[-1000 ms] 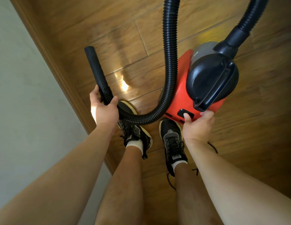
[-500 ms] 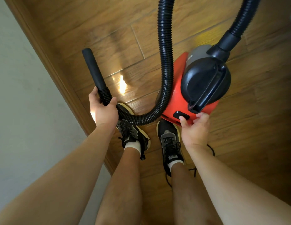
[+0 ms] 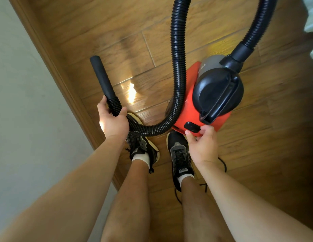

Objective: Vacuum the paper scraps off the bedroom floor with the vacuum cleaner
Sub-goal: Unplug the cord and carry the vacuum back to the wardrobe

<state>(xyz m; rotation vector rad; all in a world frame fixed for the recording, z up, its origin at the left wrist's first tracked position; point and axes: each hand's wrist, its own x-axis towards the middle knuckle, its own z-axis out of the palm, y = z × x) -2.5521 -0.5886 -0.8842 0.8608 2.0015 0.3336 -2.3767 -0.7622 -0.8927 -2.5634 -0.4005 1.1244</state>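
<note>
Your left hand (image 3: 113, 123) holds the black hose (image 3: 178, 67) with its fingers curled tight round the ribbed end, right where the smooth nozzle (image 3: 101, 77) starts. The nozzle points away from you, up off the wooden floor (image 3: 117, 32) and close to the skirting board (image 3: 52, 67) by the pale wall (image 3: 21, 102). From your hand the hose dips over your left shoe (image 3: 143, 147), then climbs out of the top of the picture and comes back down into the vacuum cleaner (image 3: 189, 109). The red vacuum cleaner sits on the floor just in front of your right shoe (image 3: 178, 154). Your right hand (image 3: 203, 145) reaches to its near edge — the thumb and bent fingertips touch it at the black switch (image 3: 192, 127), but whether they pinch it or only press cannot be told. A thin black cord (image 3: 222, 165) lies on the floor behind that hand.
</note>
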